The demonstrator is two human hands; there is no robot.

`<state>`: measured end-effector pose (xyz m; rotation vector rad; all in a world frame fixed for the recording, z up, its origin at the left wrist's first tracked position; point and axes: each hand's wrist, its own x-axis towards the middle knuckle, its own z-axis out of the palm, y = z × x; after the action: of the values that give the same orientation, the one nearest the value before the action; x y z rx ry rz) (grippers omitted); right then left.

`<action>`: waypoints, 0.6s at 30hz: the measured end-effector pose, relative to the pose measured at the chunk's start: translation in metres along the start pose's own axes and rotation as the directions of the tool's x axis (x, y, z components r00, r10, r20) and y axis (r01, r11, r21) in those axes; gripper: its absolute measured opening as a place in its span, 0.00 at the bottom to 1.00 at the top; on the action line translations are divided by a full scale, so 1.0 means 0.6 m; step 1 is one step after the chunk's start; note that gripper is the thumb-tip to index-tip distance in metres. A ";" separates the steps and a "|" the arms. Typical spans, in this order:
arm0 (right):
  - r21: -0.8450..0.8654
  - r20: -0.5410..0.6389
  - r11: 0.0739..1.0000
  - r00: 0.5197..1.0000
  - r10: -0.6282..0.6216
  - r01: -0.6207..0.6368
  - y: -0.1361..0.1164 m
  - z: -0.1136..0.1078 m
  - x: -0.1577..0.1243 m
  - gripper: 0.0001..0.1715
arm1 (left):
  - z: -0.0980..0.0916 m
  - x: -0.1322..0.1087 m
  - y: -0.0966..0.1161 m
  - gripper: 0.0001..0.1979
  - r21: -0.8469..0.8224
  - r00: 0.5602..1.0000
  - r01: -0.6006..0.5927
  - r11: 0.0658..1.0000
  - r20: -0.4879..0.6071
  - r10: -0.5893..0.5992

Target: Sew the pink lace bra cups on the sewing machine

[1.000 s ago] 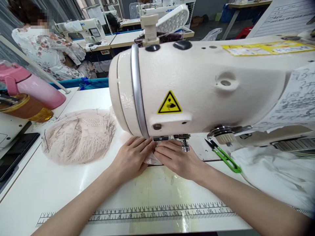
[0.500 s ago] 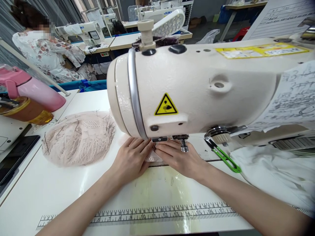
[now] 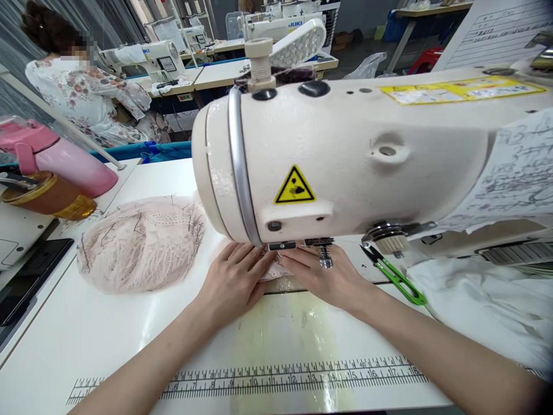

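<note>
A cream sewing machine [image 3: 345, 161] fills the middle of the view. Under its head, my left hand [image 3: 233, 279] and my right hand [image 3: 324, 276] lie flat side by side on a small piece of pale pink lace fabric [image 3: 273, 271], fingers stretched toward the presser foot [image 3: 283, 246]. The fingertips are partly hidden by the machine head. A heap of pink lace pieces [image 3: 140, 245] lies to the left of my left hand.
Green thread snips [image 3: 395, 276] lie right of the needle. White cloth [image 3: 484, 300] is piled at the right. A pink bottle [image 3: 64, 164] and an amber jar [image 3: 47, 196] stand at the far left. A printed ruler [image 3: 259, 380] runs along the table's front. Another person [image 3: 82, 92] sits at the back left.
Both hands have slid slightly forward under the machine head, and less of the small lace piece shows between them. The view has shifted a little.
</note>
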<state>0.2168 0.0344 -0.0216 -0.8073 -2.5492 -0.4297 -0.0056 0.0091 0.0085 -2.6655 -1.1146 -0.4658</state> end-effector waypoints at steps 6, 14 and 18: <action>-0.121 -0.014 0.993 1.000 -0.017 0.015 0.002 0.002 -0.008 0.18 | 0.005 0.001 0.001 0.19 0.003 1.000 0.026 1.000 0.016 -0.026; -0.079 0.037 0.997 0.999 0.006 -0.003 -0.001 0.001 -0.001 0.14 | 0.008 -0.005 0.004 0.16 0.027 0.998 -0.032 0.999 -0.058 0.034; -0.091 0.020 0.995 0.999 0.028 -0.026 -0.011 -0.016 0.007 0.14 | 0.006 -0.013 0.000 0.16 0.007 0.989 -0.129 0.992 -0.076 0.129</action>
<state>0.2128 0.0270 -0.0125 -0.8829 -2.5510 -0.5345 -0.0102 0.0051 0.0025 -2.6727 -0.9145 -0.5363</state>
